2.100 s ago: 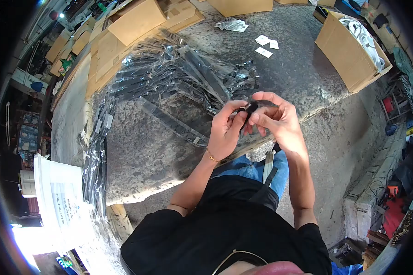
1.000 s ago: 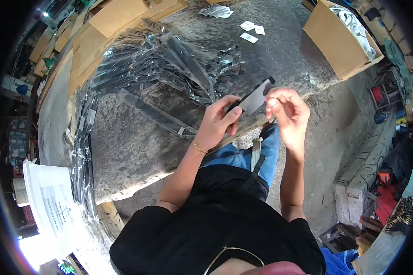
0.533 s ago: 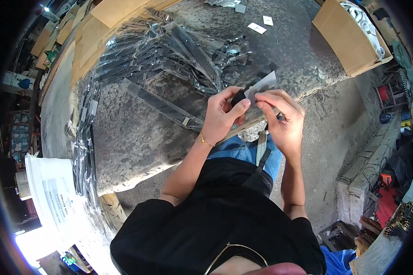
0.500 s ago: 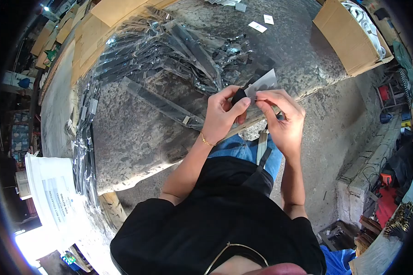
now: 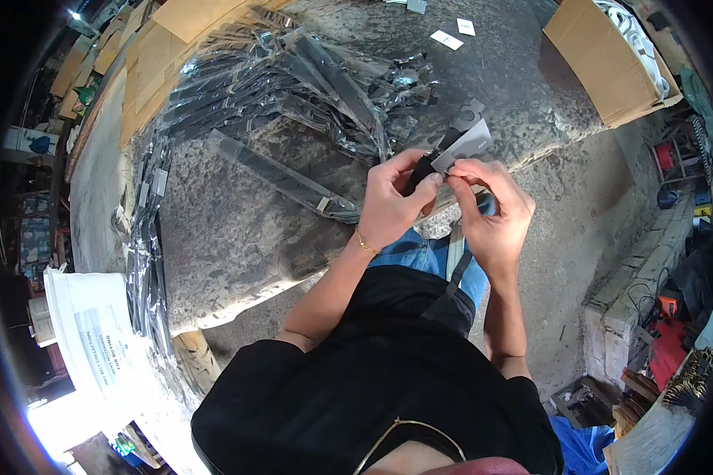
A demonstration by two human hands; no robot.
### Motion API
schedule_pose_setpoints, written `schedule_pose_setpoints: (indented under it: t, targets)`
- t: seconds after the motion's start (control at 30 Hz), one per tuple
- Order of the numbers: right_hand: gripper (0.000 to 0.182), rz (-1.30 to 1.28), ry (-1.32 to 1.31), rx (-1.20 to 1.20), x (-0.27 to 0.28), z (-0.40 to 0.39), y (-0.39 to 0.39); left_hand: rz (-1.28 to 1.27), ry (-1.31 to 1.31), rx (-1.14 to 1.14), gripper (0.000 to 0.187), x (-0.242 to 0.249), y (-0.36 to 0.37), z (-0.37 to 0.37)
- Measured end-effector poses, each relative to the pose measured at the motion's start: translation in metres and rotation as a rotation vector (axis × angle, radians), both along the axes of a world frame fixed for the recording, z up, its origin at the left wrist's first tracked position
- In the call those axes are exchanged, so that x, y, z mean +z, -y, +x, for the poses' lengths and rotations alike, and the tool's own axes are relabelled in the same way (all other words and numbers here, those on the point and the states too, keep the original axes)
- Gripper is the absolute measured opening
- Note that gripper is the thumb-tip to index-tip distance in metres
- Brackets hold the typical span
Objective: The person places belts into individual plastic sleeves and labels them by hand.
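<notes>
My left hand (image 5: 396, 198) is closed round a black strap (image 5: 421, 169), just over the table's front edge. A grey-white card (image 5: 466, 144) lies against the strap and points up and to the right. My right hand (image 5: 493, 207) pinches at the card's lower end, its fingertips close to my left thumb. Beyond the card, a dark hook-shaped end piece (image 5: 470, 109) shows. One plastic-wrapped black strip (image 5: 281, 176) lies on the table to the left of my hands.
A heap of plastic-wrapped black strips (image 5: 293, 87) covers the back of the stone table (image 5: 230, 253). Small white cards (image 5: 446, 39) lie at the back. An open cardboard box (image 5: 602, 67) stands back right; a white bag (image 5: 91, 332) is at the left.
Both hands have shifted slightly right with the strap and card. The card has tilted and turned, and the hook-shaped end piece now shows beyond it.
</notes>
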State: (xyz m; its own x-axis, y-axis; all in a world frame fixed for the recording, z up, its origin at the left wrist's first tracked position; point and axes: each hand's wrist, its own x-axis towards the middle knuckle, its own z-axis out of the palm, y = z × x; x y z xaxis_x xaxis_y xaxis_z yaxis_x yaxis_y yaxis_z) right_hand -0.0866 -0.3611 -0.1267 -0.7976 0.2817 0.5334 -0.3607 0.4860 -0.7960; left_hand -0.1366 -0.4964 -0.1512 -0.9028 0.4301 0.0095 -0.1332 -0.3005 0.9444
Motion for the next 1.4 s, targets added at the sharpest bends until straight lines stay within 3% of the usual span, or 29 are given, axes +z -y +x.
schedule_pose_setpoints:
  t: [0.27, 0.33, 0.63, 0.73, 0.8, 1.0, 1.27, 1.4]
  targets:
    - [0.019, -0.393, 0.085, 0.042, -0.006, 0.005, 0.006, -0.007, 0.017, -0.036, 0.014, 0.004, 0.0, 0.004]
    - [0.018, -0.383, 0.095, 0.006, -0.004, 0.007, 0.008, -0.018, -0.021, -0.054, 0.015, 0.004, 0.002, 0.003]
    - [0.017, -0.263, 0.094, 0.024, -0.002, 0.008, 0.006, 0.009, -0.059, 0.0, 0.014, 0.001, 0.003, 0.003]
    - [0.018, -0.132, 0.02, -0.033, 0.001, 0.009, 0.005, 0.017, -0.043, 0.019, 0.011, 0.0, 0.0, 0.003]
    - [0.02, 0.142, -0.022, -0.149, 0.012, 0.013, 0.006, 0.07, 0.044, -0.002, 0.01, -0.002, -0.002, 0.002]
    - [0.028, 0.376, -0.052, -0.126, 0.014, 0.012, 0.003, 0.144, 0.088, -0.017, 0.01, -0.003, -0.007, 0.003]
    - [0.027, 0.424, -0.081, -0.08, 0.015, 0.01, 0.002, 0.066, 0.095, -0.036, 0.009, -0.005, -0.003, 0.005]
    - [0.027, 0.437, -0.089, -0.059, 0.016, 0.012, 0.004, 0.149, 0.122, -0.031, 0.009, -0.004, -0.006, 0.006]
